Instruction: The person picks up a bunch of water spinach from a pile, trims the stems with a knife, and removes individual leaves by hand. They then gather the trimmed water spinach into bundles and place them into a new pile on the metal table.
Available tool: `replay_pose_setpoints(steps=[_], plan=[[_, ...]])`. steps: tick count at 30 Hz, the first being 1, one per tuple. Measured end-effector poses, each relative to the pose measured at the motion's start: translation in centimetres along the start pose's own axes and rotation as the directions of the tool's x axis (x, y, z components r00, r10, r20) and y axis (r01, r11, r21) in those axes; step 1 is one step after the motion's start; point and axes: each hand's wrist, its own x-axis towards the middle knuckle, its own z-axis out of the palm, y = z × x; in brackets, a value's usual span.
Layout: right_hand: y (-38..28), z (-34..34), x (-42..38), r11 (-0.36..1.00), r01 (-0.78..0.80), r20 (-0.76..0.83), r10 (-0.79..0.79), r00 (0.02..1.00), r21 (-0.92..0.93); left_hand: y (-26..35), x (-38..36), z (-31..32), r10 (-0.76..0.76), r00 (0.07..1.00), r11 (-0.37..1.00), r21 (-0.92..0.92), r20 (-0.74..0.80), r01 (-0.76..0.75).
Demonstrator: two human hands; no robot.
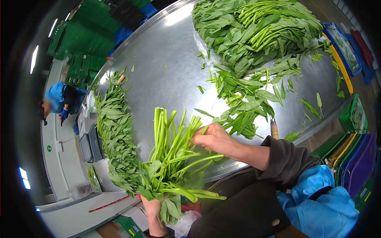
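A bunch of water spinach [168, 148] with thick pale green stems is gripped low down by my left hand [154, 204], its fingers partly covered by leaves. My right hand [214, 139] is closed at the upper right side of that bunch, with the fingers pinched around one or more stems. Some stems of the bunch stick out sideways toward my body. Just right of my right hand, loose leaves and stems [248, 107] lie scattered on the metal table [162, 79]. A knife [274, 127] with a wooden handle lies by them, its blade mostly hidden.
A large heap of water spinach [254, 35] rests on plastic at the far right. A long row of leafy bunches [115, 135] lines the left edge, with a wooden-handled tool [121, 79] at its end. Crates [353, 115] stand at right. Another person [59, 99] is beyond the left side.
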Motion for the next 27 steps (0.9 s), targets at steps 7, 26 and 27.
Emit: replay_pose_setpoints(steps=[7, 26, 27], plan=[[0.4, 0.5, 0.5, 0.999, 0.021, -0.036, -0.020, 0.999, 0.025, 0.9, 0.0, 0.7, -0.178, 0.976, 0.967, -0.208, -0.127, 0.149], [6.5, -5.4, 1.0, 0.552, 0.329, 0.169, -0.321, 0.932, -0.767, -3.0, -3.3, -5.3, -0.338, 0.924, 0.899, -0.350, -0.177, 0.262], [8.3, -5.0, 1.4, 0.577, 0.415, 0.312, -0.274, 0.910, -0.704, -1.8, -3.4, -4.8, -0.370, 0.913, 0.872, -0.401, -0.171, 0.279]])
